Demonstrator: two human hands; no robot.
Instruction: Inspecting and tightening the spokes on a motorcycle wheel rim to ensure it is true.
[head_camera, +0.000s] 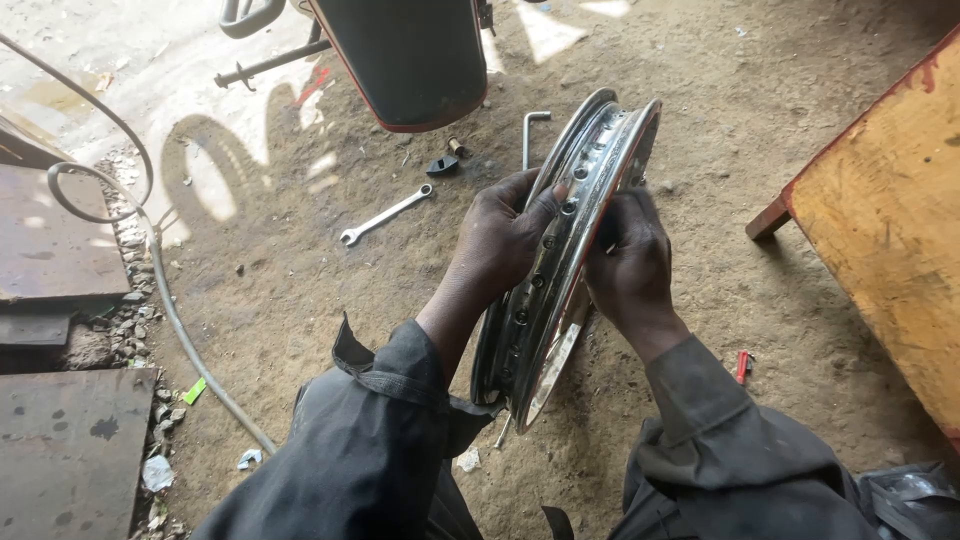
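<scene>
Dirt floor (300, 290) lies below both hands — the left hand (500, 240) and right hand (625, 260) are clamped on a chrome wheel rim (545, 290), held upright between the knees. Inspecting it seems the step; turning it needs a steady grip. A wrench (385, 214) lies well apart.

Shiny chrome wheel rim (560, 260), silver wrench (385, 214), orange-yellow bench (890, 220)

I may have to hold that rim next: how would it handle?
The rim looks like stiff chromed metal, so probably rigid and slick. Being round, it would likely roll if stood on edge. Both the left hand and right hand steady it.
</scene>
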